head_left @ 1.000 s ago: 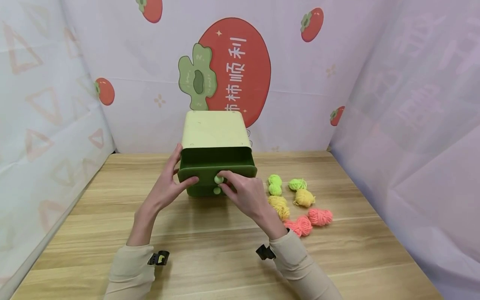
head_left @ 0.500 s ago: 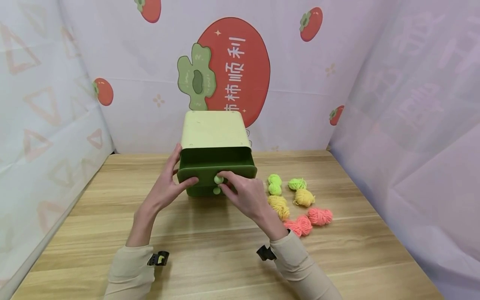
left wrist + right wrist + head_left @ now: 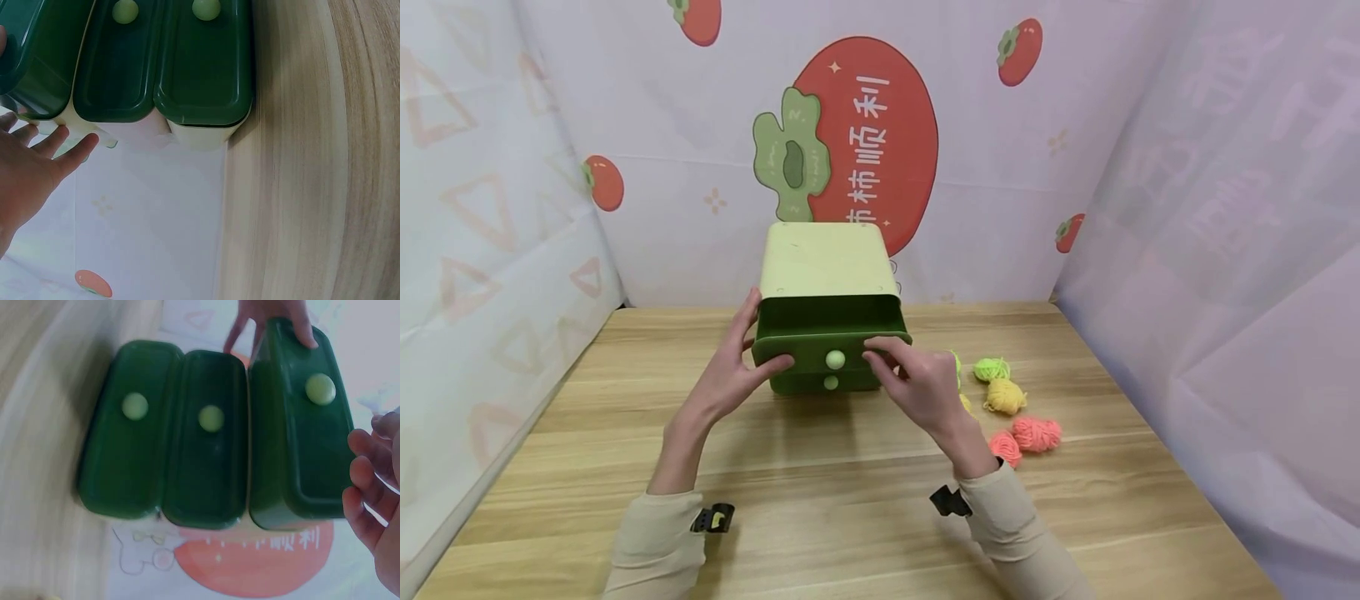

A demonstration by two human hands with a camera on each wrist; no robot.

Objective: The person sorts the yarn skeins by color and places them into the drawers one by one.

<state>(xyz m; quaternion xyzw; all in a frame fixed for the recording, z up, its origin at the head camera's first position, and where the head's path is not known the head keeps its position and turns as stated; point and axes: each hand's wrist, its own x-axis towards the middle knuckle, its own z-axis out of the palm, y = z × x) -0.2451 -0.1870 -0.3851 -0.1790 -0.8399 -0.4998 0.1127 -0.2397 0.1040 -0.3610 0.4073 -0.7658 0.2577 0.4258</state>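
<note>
A small cabinet [image 3: 823, 258] with a cream shell and three stacked green drawers stands on the table. Its top drawer [image 3: 801, 350] is pulled part way out, and the part of its inside that shows is bare. My left hand [image 3: 726, 379] lies along the cabinet's left side, thumb on the drawer front; in the left wrist view that hand [image 3: 31, 169] has its fingers spread. My right hand [image 3: 917, 383] is beside the drawer front's right end, holding nothing, its fingers loosely bent, apart from the round pale-green top knob [image 3: 835, 360]. Two lower drawers [image 3: 203, 462] are closed.
Right of the cabinet lie small yarn skeins: green [image 3: 992, 369], yellow [image 3: 1006, 396] and pink [image 3: 1037, 434]. My right hand and forearm partly cover others. A printed cloth backdrop [image 3: 1000, 150] rises behind the wooden table [image 3: 820, 517].
My right hand has let go of the top knob and moved right, covering more of the yarn. My left hand and the drawer stay as they were.
</note>
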